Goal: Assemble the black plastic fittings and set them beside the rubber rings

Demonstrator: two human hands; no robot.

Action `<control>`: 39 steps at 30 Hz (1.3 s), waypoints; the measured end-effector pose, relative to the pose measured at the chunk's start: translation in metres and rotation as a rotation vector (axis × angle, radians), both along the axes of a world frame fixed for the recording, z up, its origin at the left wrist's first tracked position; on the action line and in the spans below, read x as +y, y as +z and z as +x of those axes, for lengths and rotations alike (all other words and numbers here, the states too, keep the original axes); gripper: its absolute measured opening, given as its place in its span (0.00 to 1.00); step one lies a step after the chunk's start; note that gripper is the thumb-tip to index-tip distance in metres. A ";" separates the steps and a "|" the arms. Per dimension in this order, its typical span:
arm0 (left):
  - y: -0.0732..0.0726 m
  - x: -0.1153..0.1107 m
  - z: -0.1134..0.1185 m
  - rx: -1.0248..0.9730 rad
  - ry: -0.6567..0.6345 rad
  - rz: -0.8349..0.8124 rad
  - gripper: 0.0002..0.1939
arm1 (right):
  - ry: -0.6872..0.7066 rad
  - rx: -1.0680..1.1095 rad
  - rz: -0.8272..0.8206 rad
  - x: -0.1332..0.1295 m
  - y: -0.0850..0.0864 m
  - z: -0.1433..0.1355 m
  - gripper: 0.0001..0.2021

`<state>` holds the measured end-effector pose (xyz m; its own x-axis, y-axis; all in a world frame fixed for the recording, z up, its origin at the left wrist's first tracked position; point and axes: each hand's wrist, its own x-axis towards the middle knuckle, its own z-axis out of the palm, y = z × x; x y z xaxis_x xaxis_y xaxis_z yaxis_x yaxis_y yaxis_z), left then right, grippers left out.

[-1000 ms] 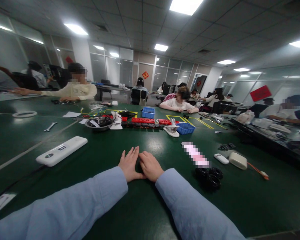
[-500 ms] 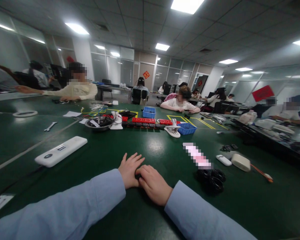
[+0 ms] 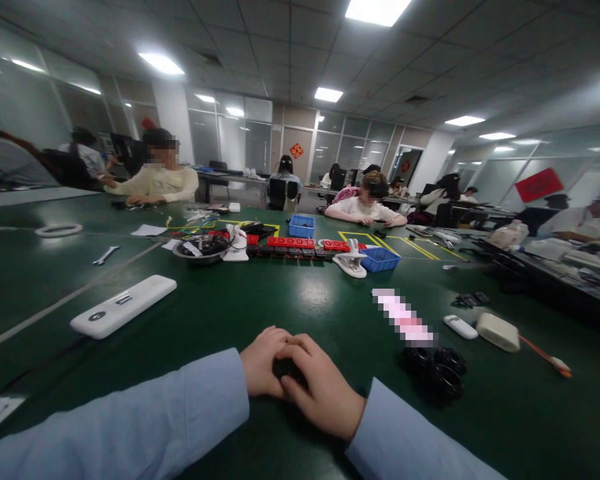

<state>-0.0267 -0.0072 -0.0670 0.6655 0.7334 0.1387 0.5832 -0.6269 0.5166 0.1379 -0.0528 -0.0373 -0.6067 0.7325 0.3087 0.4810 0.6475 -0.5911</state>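
My left hand [image 3: 264,363] and my right hand [image 3: 325,383] meet over the green table, near the front. Between them shows a small dark patch [image 3: 289,369], perhaps a black object; its kind cannot be made out. My right hand's fingers arch over it, thumb below, and reach onto the left hand. The left fingers are curled and partly covered by the right. To the right of my hands sit several black rings [image 3: 437,370], just below a pixelated pink-and-white thing [image 3: 404,317].
A long white device [image 3: 125,307] lies left, with a wrench [image 3: 106,255] behind it. Across the table are a metal bowl [image 3: 200,259], red power strips [image 3: 291,242], a white clip [image 3: 351,265] and blue baskets [image 3: 380,260]. A beige box [image 3: 499,332] lies right. People sit around.
My left fingers were spread flat and are now curled in. My right hand has opened into an arch over the dark patch. The view has shifted slightly.
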 end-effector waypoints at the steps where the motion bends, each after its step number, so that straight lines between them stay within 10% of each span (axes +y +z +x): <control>1: -0.002 0.001 0.000 -0.002 -0.011 0.003 0.26 | -0.043 -0.010 -0.012 0.000 0.001 0.001 0.16; 14: -0.007 -0.003 0.005 -0.106 0.048 0.034 0.15 | -0.348 -0.350 -0.058 0.006 0.003 0.002 0.10; 23: 0.003 -0.004 0.006 -0.218 -0.130 0.029 0.07 | -0.315 -0.005 -0.158 0.006 -0.004 0.004 0.06; 30: 0.011 -0.017 0.014 0.101 0.101 0.223 0.15 | -0.399 0.237 -0.191 0.010 -0.007 0.000 0.10; 34: 0.003 -0.013 0.009 0.130 0.111 0.125 0.23 | -0.396 0.304 -0.216 0.011 -0.012 -0.004 0.11; 39: -0.001 -0.020 0.012 -0.332 -0.070 -0.282 0.36 | -0.328 0.427 -0.218 0.006 -0.010 -0.005 0.10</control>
<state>-0.0145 -0.0268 -0.0678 0.6681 0.7278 0.1549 0.3173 -0.4670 0.8254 0.1325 -0.0464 -0.0473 -0.1917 0.9353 0.2975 0.3256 0.3466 -0.8797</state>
